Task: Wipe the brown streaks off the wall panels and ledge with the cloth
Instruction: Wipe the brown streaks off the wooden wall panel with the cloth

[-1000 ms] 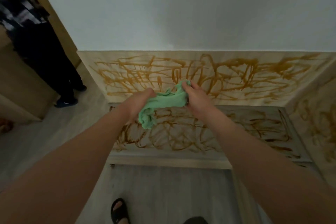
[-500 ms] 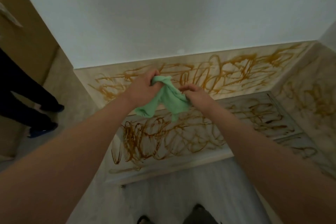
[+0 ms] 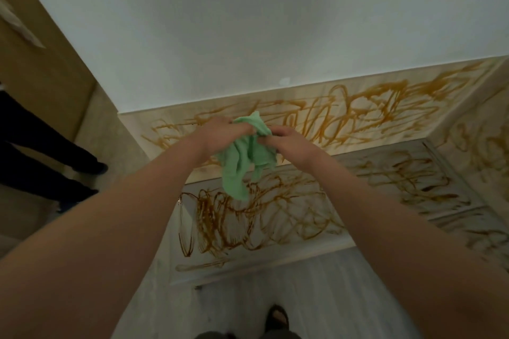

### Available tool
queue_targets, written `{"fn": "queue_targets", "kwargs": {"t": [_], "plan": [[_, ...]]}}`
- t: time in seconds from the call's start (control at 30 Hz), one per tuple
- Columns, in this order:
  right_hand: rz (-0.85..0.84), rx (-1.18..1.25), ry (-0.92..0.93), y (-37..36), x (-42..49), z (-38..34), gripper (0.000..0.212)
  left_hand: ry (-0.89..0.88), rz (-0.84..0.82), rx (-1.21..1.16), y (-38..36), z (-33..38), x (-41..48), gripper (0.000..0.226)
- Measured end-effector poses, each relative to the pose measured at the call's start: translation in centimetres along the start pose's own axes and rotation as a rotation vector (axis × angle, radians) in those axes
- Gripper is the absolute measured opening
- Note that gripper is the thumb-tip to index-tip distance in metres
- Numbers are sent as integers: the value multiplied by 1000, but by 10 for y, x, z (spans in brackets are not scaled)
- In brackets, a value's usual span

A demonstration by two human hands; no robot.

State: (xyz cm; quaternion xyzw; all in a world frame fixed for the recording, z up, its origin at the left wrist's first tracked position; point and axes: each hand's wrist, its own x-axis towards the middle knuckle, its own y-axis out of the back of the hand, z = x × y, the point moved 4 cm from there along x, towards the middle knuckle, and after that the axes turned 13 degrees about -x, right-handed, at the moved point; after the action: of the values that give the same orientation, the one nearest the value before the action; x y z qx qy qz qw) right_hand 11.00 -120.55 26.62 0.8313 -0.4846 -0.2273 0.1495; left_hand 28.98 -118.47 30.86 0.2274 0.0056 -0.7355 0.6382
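Cloth (image 3: 242, 162) drooping lower than 0.5 s ago, hands nearing. L hand (image 3: 220, 136) at 10 o'clock & R hand (image 3: 292, 143) at 2 o'clock: fingers gripping its top, over streaked ledge (image 3: 371, 118); wall panel (image 3: 275, 214) lying at 6 o'clock.

Green cloth (image 3: 245, 157) between both hands, streaked ledge (image 3: 344, 115) beyond

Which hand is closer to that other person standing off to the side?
Left. The left hand grips the green cloth on the side facing the bystander's legs; the right hand pinches the cloth's other side, farther from them.
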Motion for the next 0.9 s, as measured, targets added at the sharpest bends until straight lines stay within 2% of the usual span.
{"fn": "queue_targets", "kwargs": {"t": [0.07, 0.17, 0.27, 0.33, 0.4, 0.47, 0.5, 0.57, 0.6, 0.67, 0.73, 0.83, 0.87, 0.9], "plan": [[22, -17, -26, 5, 8, 2, 33, -34, -90, 14, 2, 2, 3, 38], [137, -64, -11, 13, 14, -4, 29, -56, -138, 305, 11, -4, 11, 33], [311, -25, -16, 19, 22, -9, 27, -46, -60, 702, 32, -15, 19, 28], [344, -56, -39, 15, 29, -12, 27, -33, 16, 734, 53, -23, 21, 25], [289, -148, -78, 1, 37, -15, 28, -24, 74, 518, 78, -33, 21, 26], [231, -158, -148, -17, 42, -21, 32, 16, 77, 103, 96, -47, 16, 21], [214, -97, -174, -33, 47, -27, 39, 35, 66, -97, 111, -55, 13, 19], [183, 74, -166, -54, 50, -36, 57, 45, 39, -265, 126, -66, 11, 22], [162, 89, -131, -65, 53, -42, 64, 34, 31, -233, 135, -72, 11, 25], [137, -42, -51, -93, 61, -59, 67, -16, 48, -37, 163, -85, 13, 37], [182, -203, 5, -113, 69, -71, 54, -118, 70, 142, 186, -96, 16, 48], [247, -455, 42, -140, 87, -75, 26, -332, 52, 329, 215, -118, 22, 36], [218, -540, 25, -149, 93, -73, 17, -364, 8, 415, 223, -129, 24, 25], [167, -623, 4, -156, 98, -69, 17, -380, -56, 517, 227, -140, 26, 15]]}}
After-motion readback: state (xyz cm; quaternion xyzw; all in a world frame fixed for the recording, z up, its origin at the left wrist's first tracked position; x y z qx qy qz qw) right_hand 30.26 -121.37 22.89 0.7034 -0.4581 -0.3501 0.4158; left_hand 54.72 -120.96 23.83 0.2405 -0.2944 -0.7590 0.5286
